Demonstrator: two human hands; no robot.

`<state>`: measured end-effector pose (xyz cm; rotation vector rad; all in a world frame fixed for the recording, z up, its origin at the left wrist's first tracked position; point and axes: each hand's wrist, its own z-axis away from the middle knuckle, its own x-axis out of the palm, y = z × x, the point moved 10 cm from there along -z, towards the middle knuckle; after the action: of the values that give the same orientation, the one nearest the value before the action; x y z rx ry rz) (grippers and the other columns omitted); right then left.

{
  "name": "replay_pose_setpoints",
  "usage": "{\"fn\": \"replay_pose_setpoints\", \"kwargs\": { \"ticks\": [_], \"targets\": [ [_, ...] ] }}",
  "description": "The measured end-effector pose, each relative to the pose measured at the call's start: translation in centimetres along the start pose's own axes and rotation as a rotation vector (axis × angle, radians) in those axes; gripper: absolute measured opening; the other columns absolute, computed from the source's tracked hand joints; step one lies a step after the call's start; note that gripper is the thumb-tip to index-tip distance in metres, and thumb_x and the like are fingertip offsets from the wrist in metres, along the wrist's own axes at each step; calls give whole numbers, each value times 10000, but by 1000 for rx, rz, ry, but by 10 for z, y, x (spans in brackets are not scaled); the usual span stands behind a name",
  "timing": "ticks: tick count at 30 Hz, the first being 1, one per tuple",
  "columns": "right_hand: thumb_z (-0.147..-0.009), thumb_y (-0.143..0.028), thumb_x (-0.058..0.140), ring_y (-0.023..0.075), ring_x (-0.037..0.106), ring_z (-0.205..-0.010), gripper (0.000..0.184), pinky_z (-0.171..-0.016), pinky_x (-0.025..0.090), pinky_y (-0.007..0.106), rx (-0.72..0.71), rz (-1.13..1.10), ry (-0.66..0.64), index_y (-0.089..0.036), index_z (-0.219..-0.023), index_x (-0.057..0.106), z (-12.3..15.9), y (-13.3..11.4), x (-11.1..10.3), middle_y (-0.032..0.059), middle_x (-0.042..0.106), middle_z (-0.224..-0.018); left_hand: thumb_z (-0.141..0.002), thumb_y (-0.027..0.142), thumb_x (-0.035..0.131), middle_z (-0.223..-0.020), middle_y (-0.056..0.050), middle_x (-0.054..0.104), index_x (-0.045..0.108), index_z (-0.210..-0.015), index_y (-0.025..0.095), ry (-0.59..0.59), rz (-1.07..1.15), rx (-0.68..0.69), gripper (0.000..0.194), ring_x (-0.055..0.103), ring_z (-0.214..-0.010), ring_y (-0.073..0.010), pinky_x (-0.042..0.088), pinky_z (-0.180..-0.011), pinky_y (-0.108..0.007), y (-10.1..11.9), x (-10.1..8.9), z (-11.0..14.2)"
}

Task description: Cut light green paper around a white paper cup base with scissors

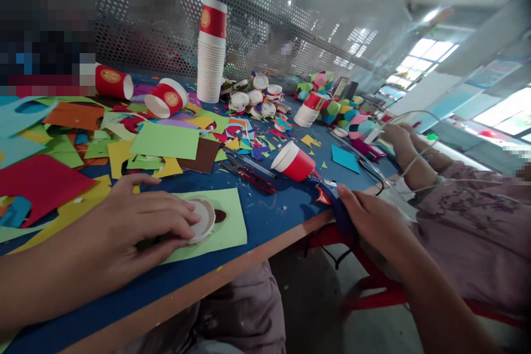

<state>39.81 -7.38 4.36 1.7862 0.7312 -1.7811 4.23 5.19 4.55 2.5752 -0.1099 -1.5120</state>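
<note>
My left hand (136, 221) rests on a light green paper sheet (224, 221) near the front edge of the blue table, its fingers pressed on an upturned white paper cup (203, 220). My right hand (369, 218) is at the table's front right edge, closed around a dark blue tool (338, 207) with an orange-red part beside it; I cannot make out what the tool is. A red paper cup (292, 162) lies on its side just beyond that hand.
Coloured paper scraps (164, 141) cover the table. A tall stack of white cups (211, 58) stands at the back, red cups (166, 97) lie nearby, red-handled scissors (251, 174) lie mid-table. Another person's arm (415, 157) rests at the right. Perforated metal screen behind.
</note>
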Motion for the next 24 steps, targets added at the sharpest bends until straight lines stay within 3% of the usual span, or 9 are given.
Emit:
{"fn": "replay_pose_setpoints", "kwargs": {
  "ticks": [7,13,16,18,20,21,22,24],
  "targets": [
    [-884,-748,183,314,673,-731,688,-719,444,412,19,-246,99,-243,-723,621,10,24,-10,117,691,-686,-941,269,636,-1167,155,774,681,-1128,376,-12,-35,7,221,724,-1039,-118,97,-1184,-202,-5,5,6],
    [-962,-746,293,328,676,-744,638,-774,460,479,84,-434,305,-243,-771,637,20,59,-32,104,699,-706,-945,200,594,-1118,185,769,664,-1083,349,39,-5,-39,215,730,-998,-102,162,-1168,-225,1,-2,1],
    [-972,-745,244,392,687,-816,673,-748,481,530,21,-336,410,-260,-782,671,30,62,-46,121,701,-749,-945,178,567,-1110,164,778,665,-1060,327,32,25,-75,212,734,-991,-118,239,-1157,-280,0,-2,-1],
    [-1011,-654,292,437,685,-938,598,-775,505,567,-93,-222,603,-242,-870,701,54,47,-63,145,696,-854,-959,216,580,-1080,135,793,668,-1058,325,28,26,-19,172,746,-967,-130,310,-1114,-283,5,-3,-3],
    [-1022,-455,503,432,654,-1111,309,-985,476,605,-269,-211,870,-209,-1004,690,100,19,-79,158,695,-1061,-969,247,597,-1062,121,800,672,-1048,326,28,22,27,135,757,-940,-128,361,-1052,-266,10,-5,-5],
    [-1020,-338,532,416,613,-1197,185,-1069,427,610,-406,-249,873,-225,-1073,669,118,-4,-76,147,676,-1126,-974,247,595,-1059,116,801,675,-1034,323,34,25,14,126,761,-935,-128,376,-1028,-265,9,-7,-7],
    [-998,-248,564,392,602,-1205,130,-1054,443,586,-537,-281,858,-257,-1084,661,137,-29,-71,122,663,-1141,-978,240,588,-1058,113,801,678,-1019,321,35,36,-6,128,762,-933,-130,384,-1010,-268,8,-8,-8],
    [-919,-139,663,339,619,-1137,193,-965,501,501,-773,-344,778,-265,-1064,676,169,-81,-54,92,642,-1131,-981,229,578,-1057,108,800,685,-993,317,32,72,-51,139,762,-934,-140,380,-998,-282,7,-9,-9]
  ]
}}
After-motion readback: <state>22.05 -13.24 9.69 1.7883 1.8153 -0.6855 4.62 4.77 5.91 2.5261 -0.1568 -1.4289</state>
